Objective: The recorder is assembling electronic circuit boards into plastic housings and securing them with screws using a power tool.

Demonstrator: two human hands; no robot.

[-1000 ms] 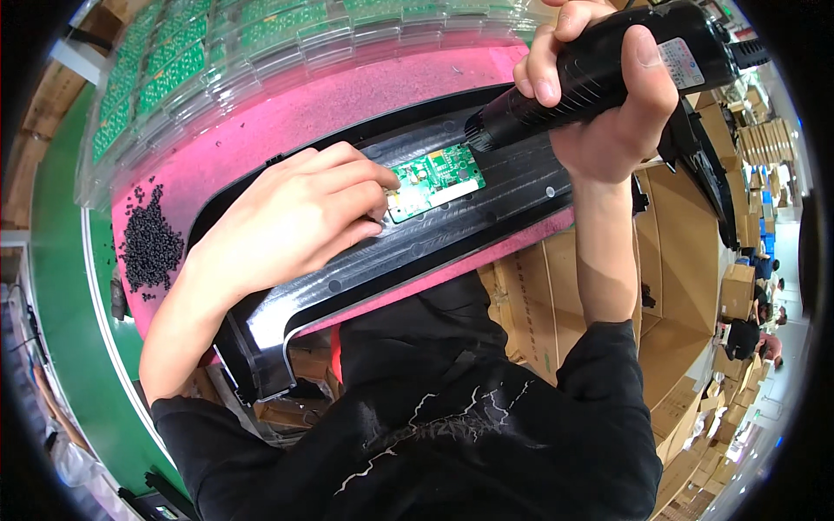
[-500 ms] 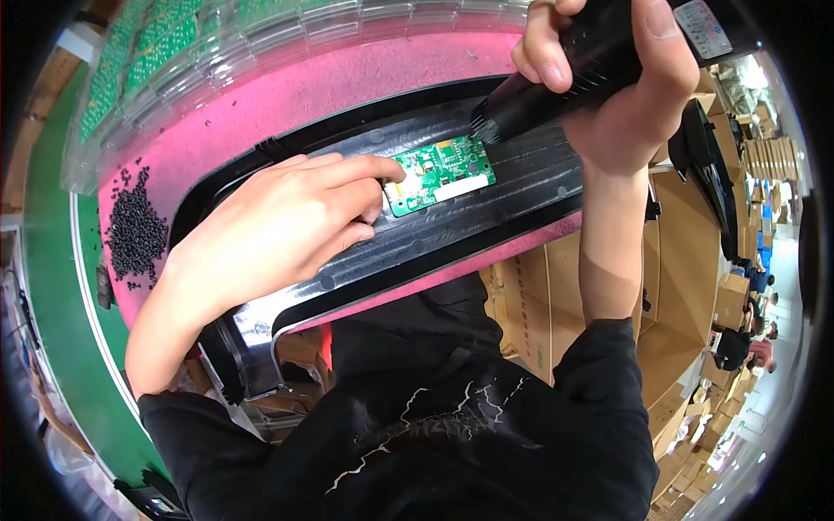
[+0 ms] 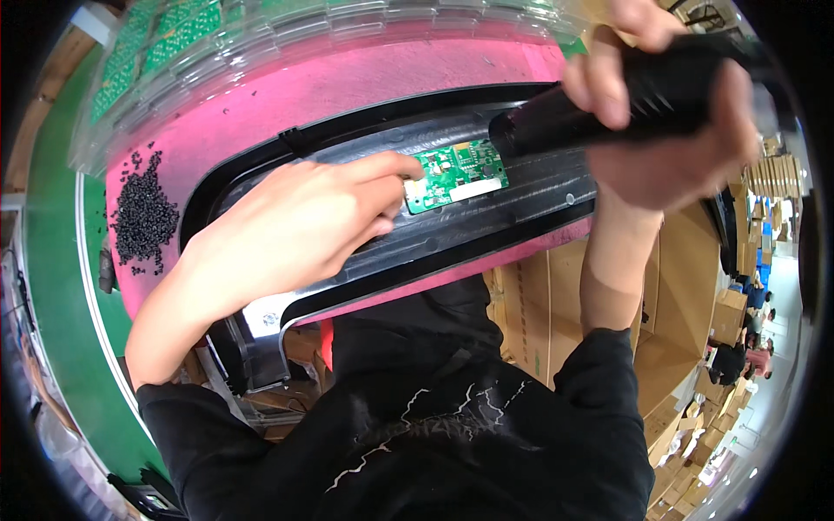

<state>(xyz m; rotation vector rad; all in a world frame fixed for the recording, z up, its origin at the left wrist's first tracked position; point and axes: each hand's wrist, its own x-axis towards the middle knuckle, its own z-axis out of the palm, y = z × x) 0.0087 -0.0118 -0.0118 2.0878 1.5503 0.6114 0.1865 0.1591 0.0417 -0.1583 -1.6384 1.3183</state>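
Observation:
A green circuit board (image 3: 459, 177) lies inside a long black plastic housing (image 3: 486, 217). My left hand (image 3: 304, 217) reaches over the housing from the left. Its index fingertip presses on the board's left end, while the other fingers curl beneath; whether they hold anything small is hidden. Blurred by motion, my right hand (image 3: 660, 113) is wrapped round a thick black electric screwdriver (image 3: 556, 120). The tool slants, its narrow end at the board's upper right corner. I cannot make out whether its tip touches the board.
A heap of small black screws (image 3: 146, 217) lies on the pink mat (image 3: 365, 74), left of the housing. Clear plastic trays (image 3: 261, 43) with green boards stand along the far side. Cardboard boxes (image 3: 556, 304) are near my right arm, and people (image 3: 738, 360) show far right.
My right hand has moved right, and the screwdriver lies flatter. The whole workplace, with housing and board, appears slightly farther right. My left index finger stays at the board's left end.

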